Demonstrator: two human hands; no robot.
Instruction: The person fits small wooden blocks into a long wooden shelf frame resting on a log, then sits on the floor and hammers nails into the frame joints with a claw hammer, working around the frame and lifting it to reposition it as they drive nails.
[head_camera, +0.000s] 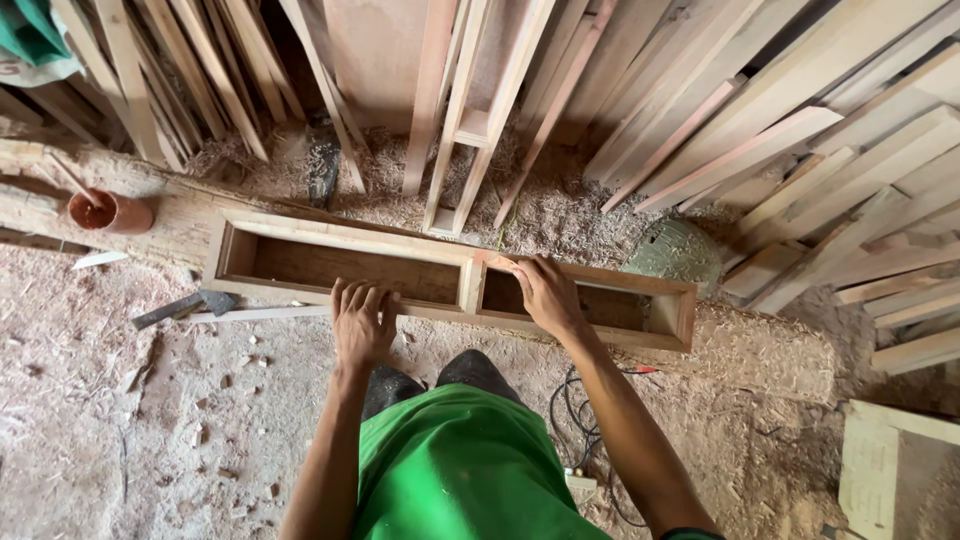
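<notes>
A long rectangular wooden frame (340, 238) with a cross divider lies on the sawdust-covered bench in front of me. My left hand (362, 322) lies flat, fingers spread, on the frame's near rail, left of the divider. My right hand (545, 292) rests on top of the frame just right of the divider, fingertips touching the far rail's corner. Neither hand holds anything. My green shirt fills the bottom middle.
A hammer (185, 306) lies left of the frame beside a thin wood strip (260, 314). An orange cup (108, 212) with a stick stands at far left. Many planks (800, 140) lean at the back. A green helmet-like dome (674, 250) sits behind; black cable (580, 420) below.
</notes>
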